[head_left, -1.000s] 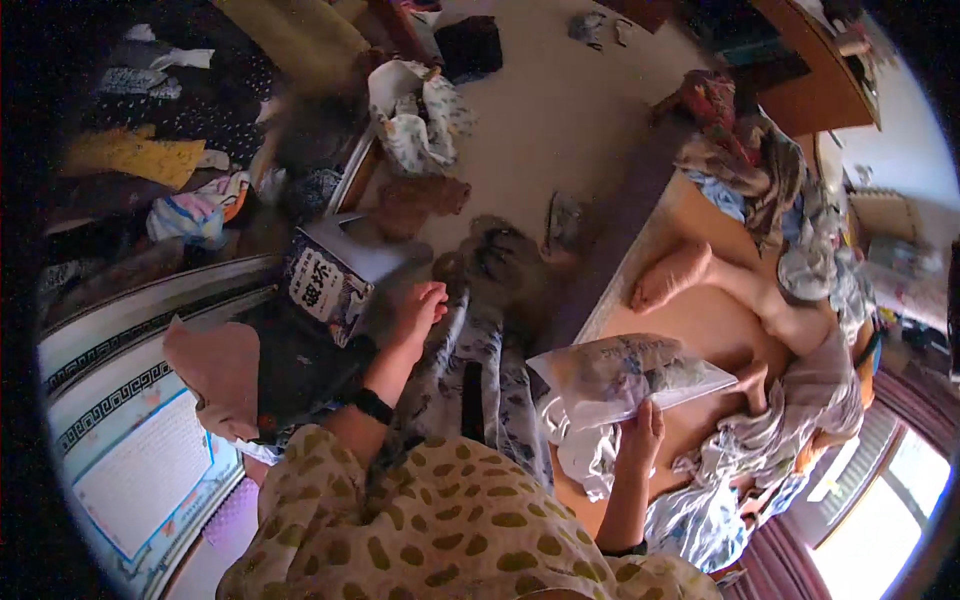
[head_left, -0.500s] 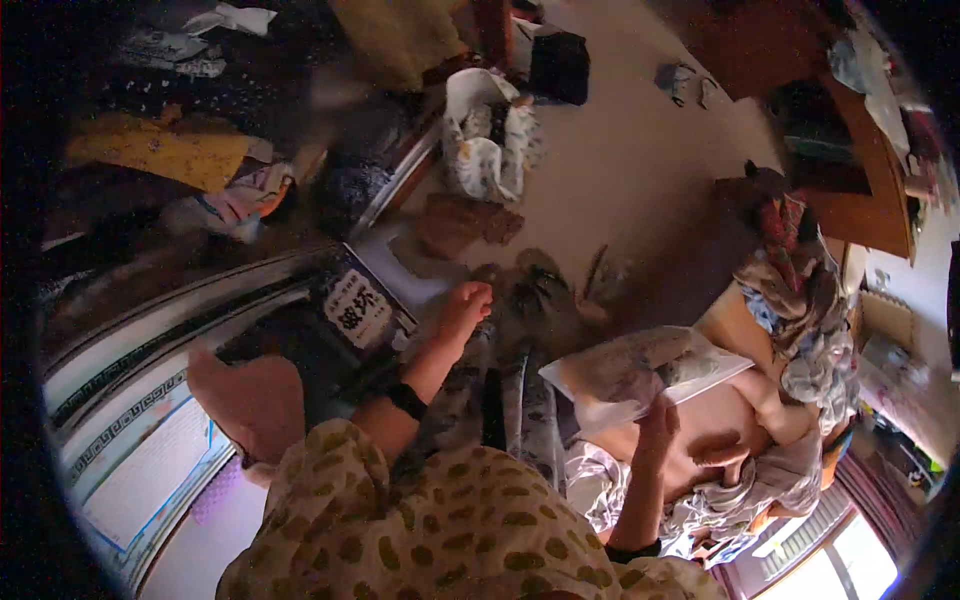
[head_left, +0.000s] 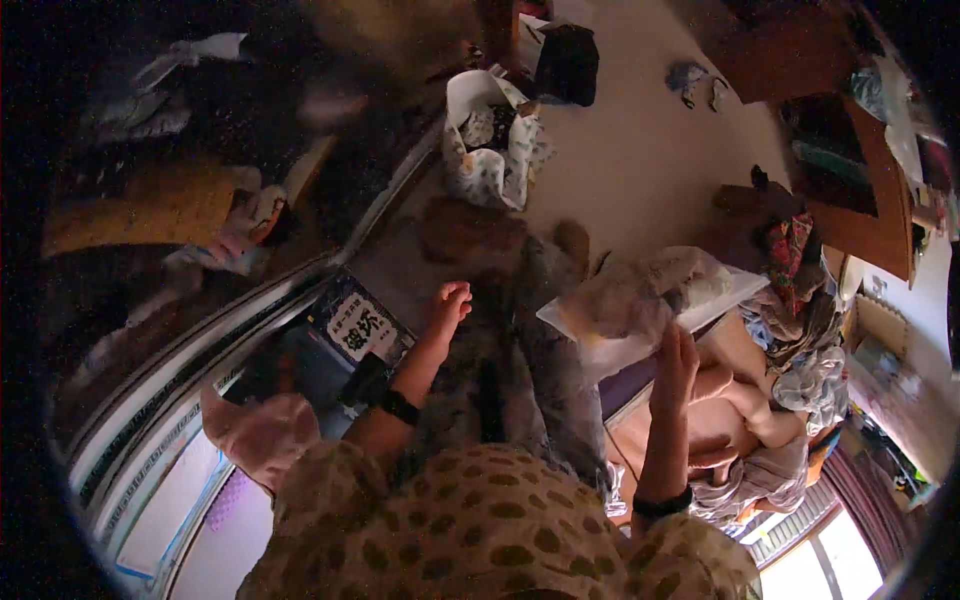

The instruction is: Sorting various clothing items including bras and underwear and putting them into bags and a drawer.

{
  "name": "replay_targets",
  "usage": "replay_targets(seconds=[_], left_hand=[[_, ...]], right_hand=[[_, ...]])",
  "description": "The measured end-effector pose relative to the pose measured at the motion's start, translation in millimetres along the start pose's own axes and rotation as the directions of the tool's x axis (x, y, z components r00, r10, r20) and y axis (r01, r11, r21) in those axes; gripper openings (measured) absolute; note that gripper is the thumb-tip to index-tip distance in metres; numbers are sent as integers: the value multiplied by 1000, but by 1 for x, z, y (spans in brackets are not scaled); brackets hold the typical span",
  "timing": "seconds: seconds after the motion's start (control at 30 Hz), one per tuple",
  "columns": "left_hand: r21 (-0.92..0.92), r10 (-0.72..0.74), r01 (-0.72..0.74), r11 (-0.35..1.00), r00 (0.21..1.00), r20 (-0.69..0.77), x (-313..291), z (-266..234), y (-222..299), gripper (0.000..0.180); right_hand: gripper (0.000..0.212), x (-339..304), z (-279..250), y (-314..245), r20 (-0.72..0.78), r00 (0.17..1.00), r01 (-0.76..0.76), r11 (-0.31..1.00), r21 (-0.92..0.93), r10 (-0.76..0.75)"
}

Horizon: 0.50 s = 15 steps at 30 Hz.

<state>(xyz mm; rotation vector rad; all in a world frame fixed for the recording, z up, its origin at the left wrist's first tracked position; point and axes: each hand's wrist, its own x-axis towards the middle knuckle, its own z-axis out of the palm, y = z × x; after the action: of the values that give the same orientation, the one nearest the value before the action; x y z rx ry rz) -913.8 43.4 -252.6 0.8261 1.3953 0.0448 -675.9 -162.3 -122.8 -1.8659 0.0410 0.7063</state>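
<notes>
My right hand grips the near edge of a clear plastic bag. Something pale and soft-looking fills the bag, but I cannot make out what. It is held out over the floor beside a piece of brown furniture on the right. My left hand hangs in front of my left leg with its fingers curled in, and nothing shows in it. Below and to the left of that hand lies a dark box or book with a white label.
A white patterned fabric basket stands ahead on the floor, a black bag behind it. Slippers lie farther right. Clothes are heaped at right near an open wooden cabinet. A pink cloth shape is at left.
My right hand and the plastic bag have moved forward and slightly right, away from my body. My legs have shifted as well. The left hand stays curled, a little farther left.
</notes>
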Motion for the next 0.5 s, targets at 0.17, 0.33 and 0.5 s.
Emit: replay_targets(seconds=[0.17, 0.33, 0.5], left_hand=[[-51, -28, 25, 998, 998, -48, 31, 32, 29, 30], [18, 49, -46, 999, 981, -188, 100, 87, 30, 24], [432, 349, -266, 862, 929, -125, 216, 98, -8, 23]], right_hand=[[21, 86, 2, 33, 65, 996, -48, 996, -76, 53], [21, 175, 22, 39, 311, 942, 248, 883, -398, -124], [18, 230, 47, 64, 470, 883, 156, 928, -338, 22]])
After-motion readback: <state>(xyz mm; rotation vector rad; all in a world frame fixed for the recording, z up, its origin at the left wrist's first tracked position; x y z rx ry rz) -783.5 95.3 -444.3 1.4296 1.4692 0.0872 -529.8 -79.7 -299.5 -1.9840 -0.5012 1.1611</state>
